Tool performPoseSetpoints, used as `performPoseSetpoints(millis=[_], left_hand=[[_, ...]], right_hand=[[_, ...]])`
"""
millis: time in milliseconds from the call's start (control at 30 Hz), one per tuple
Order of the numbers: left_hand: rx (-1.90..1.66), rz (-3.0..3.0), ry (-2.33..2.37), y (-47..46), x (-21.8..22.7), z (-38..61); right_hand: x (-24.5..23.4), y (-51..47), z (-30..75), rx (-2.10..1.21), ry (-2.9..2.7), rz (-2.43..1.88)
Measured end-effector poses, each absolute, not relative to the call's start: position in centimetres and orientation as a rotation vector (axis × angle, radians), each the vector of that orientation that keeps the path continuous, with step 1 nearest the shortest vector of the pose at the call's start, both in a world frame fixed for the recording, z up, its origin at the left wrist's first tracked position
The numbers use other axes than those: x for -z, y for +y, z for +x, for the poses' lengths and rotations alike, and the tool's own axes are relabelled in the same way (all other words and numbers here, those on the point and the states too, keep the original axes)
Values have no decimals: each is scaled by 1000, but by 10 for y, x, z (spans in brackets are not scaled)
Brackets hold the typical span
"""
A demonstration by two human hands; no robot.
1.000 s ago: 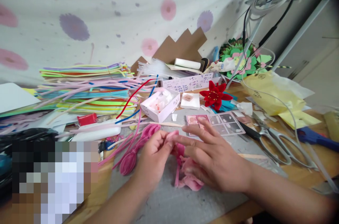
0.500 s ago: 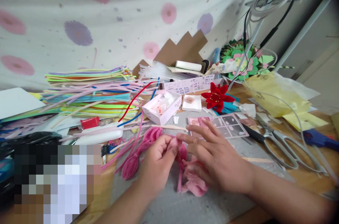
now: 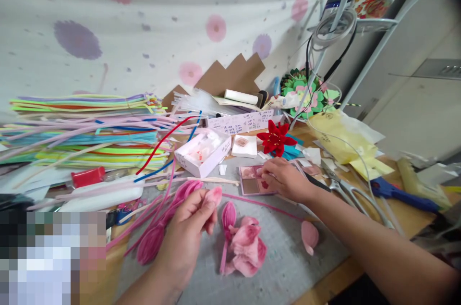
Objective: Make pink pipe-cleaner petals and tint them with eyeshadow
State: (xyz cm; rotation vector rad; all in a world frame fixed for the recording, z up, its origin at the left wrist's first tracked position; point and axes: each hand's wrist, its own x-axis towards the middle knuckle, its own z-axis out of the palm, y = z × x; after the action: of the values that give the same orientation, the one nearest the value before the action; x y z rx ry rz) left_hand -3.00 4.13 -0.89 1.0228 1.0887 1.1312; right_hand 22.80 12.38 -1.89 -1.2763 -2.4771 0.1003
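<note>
My left hand (image 3: 192, 221) pinches a pink fuzzy petal (image 3: 215, 195) with a darker pink tip, upright between thumb and fingers. Further back, my right hand (image 3: 290, 180) reaches over the makeup palette (image 3: 248, 189), fingers bent down at its powder pans. I see no tool in it; some fingertips are hidden. Between my forearms lies a cluster of pink petals (image 3: 248, 247) on the grey mat (image 3: 277, 276), beside a pink bud on a stem (image 3: 228, 221). A loose pink petal (image 3: 309, 237) rests near my right forearm. Pink looped pipe cleaners (image 3: 149, 245) lie beside my left hand.
Stacks of coloured pipe cleaners (image 3: 86, 134) fill the left. A white box (image 3: 203, 153) and a red flower (image 3: 276, 138) stand behind the palette. Scissors (image 3: 351, 194) and a blue-handled tool (image 3: 403, 194) lie right. Cables (image 3: 333, 31) hang from a white pole.
My right hand has moved away from the petal to the palette. My left hand has shifted left, still pinching the petal. The camera view has turned to the right.
</note>
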Motion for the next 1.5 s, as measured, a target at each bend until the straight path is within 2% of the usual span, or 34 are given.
performPoseSetpoints(millis=[233, 433, 600, 733, 867, 1500], left_hand=[[-1225, 738, 974, 44, 11, -32], [-1204, 833, 1050, 45, 12, -32], [-1169, 862, 1114, 41, 6, -30], [-1140, 893, 1154, 39, 7, -28], [-1151, 898, 1076, 39, 10, -26], [-1139, 1018, 1103, 37, 10, -26]], right_hand=[[13, 122, 223, 58, -2585, -1281], [15, 122, 220, 177, -2680, -1256], [11, 114, 216, 89, -2520, -1247], [-6, 85, 193, 26, -2368, -913], [-16, 54, 163, 52, -2471, -737], [-10, 49, 158, 54, -2514, -733]])
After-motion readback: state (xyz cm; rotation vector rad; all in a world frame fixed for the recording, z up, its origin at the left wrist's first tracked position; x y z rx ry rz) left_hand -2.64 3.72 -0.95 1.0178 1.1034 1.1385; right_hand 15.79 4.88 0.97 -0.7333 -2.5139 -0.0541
